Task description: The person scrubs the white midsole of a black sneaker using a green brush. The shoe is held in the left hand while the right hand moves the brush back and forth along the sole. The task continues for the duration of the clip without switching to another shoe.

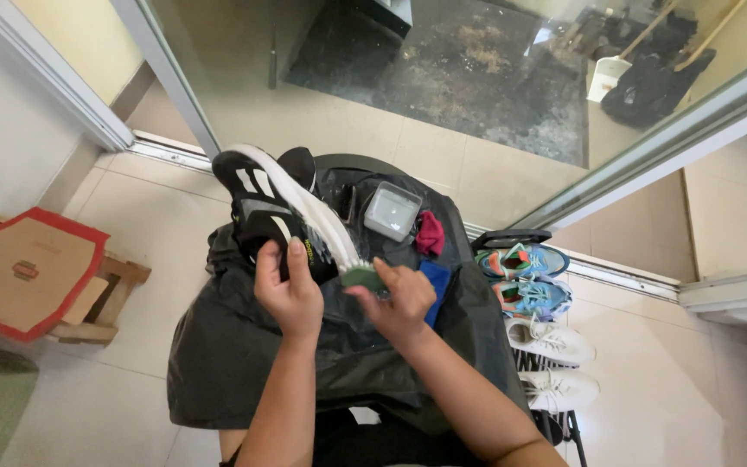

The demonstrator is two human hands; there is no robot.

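- The left hand is closed around the heel end of a black sports shoe with white stripes and a thick white sole, thumb and fingers wrapped over its upper, and holds it tilted with the sole edge turned toward the right.
- The right hand has its fingers curled shut on a small green-handled scrubbing brush, whose pale bristles press against the near end of the white sole.
- The shoe sits above a black plastic sheet draped over the person's lap, roughly at the middle of the scene.
- Farther off on the sheet lie a clear square plastic tub, a dark red rag and a blue cloth.
- To the right, a low rack holds a pair of blue-and-orange trainers and a pair of white trainers.
- Judged risk: the shoe is gripped at one end only, so a hard brush stroke could twist it out of the left hand.
- Judged risk: the brush, held by its short handle, could skid off the narrow sole edge and flick dirt beyond the sheet onto the pale tiled floor.
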